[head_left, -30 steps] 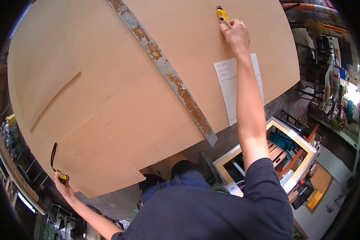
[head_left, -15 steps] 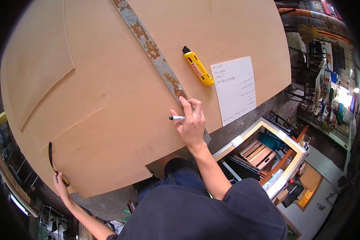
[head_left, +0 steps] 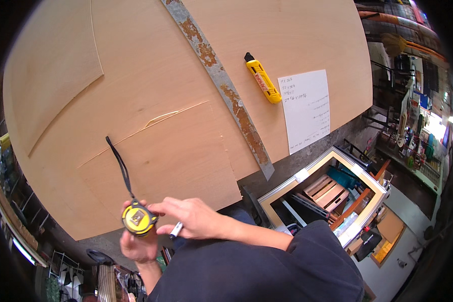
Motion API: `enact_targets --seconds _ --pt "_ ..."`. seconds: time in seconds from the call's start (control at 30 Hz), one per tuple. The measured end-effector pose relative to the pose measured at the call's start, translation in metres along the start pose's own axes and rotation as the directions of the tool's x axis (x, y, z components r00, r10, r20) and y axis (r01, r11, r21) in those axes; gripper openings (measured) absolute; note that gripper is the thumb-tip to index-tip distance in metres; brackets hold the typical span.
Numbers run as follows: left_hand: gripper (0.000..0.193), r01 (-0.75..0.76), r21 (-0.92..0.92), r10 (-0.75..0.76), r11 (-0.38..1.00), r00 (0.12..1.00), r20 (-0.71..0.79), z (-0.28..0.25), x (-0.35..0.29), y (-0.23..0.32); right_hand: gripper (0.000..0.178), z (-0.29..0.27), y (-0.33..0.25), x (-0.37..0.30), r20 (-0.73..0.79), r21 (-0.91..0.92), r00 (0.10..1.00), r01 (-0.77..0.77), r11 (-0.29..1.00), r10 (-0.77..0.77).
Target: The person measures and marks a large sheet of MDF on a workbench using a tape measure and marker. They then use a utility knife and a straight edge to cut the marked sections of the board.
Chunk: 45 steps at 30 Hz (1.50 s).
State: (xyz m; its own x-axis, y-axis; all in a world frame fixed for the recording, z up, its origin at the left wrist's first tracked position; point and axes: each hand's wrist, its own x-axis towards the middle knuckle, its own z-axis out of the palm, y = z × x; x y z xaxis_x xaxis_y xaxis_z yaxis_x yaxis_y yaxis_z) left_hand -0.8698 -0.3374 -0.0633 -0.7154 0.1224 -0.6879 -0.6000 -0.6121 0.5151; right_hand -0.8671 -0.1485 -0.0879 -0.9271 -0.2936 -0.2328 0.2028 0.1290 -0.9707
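Note:
My left hand point(head_left: 137, 247) is closed round a yellow and black tape measure point(head_left: 139, 219), held up near my body at the board's near edge. A black wrist strap point(head_left: 119, 163) trails from the tape measure over the wood. My right hand point(head_left: 189, 216) reaches across to it, fingertips at its right side, with a white marker point(head_left: 176, 230) with a dark cap gripped in the same hand. Under both lies a broad plywood sheet point(head_left: 171, 166) with cut lines and a lifted splinter. A rusty steel straightedge point(head_left: 221, 85) rests slantwise on the plywood, away from my hands.
Right of the straightedge lie a yellow utility knife point(head_left: 263, 80) and a handwritten white paper point(head_left: 305, 111). A thinner cut sheet point(head_left: 55, 65) overlaps the far left. Below the board's right edge stands a pale frame point(head_left: 332, 194) among wooden pieces. A broom point(head_left: 395, 44) is farther right.
My left hand has lifted the tape measure from the board's left corner toward my body. My right hand has left the straightedge and come left to the tape measure, keeping the marker.

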Motion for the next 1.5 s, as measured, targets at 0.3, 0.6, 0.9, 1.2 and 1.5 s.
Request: enact_targets --seconds 0.3,0.6,0.9,1.2,1.5 --pt "0.092 -0.337 0.458 0.352 0.823 0.934 0.055 0.006 0.014 -0.041 0.042 0.016 0.023 0.001 -0.078 0.45 0.988 -0.086 0.889 0.135" --pt "0.048 -0.45 0.582 0.696 0.677 0.65 -0.306 -0.184 0.072 0.065 0.039 -0.1 0.031 0.022 0.021 -0.196 0.999 -0.025 0.98 0.029" --pt "0.053 -0.372 0.852 0.839 0.369 0.527 -0.134 -0.287 0.109 0.148 0.016 -0.148 0.056 0.028 -0.524 -0.526 0.851 -0.352 0.774 0.031" --pt "0.06 -0.392 0.893 0.907 0.222 0.419 -0.042 -0.247 0.14 0.133 0.016 -0.11 0.072 0.051 -0.581 -0.565 0.809 -0.323 0.759 -0.088" --pt "0.066 -0.269 0.962 0.937 -0.048 0.321 0.136 -0.235 0.145 0.122 0.022 -0.102 0.075 0.052 -0.603 -0.582 0.794 -0.369 0.724 -0.08"
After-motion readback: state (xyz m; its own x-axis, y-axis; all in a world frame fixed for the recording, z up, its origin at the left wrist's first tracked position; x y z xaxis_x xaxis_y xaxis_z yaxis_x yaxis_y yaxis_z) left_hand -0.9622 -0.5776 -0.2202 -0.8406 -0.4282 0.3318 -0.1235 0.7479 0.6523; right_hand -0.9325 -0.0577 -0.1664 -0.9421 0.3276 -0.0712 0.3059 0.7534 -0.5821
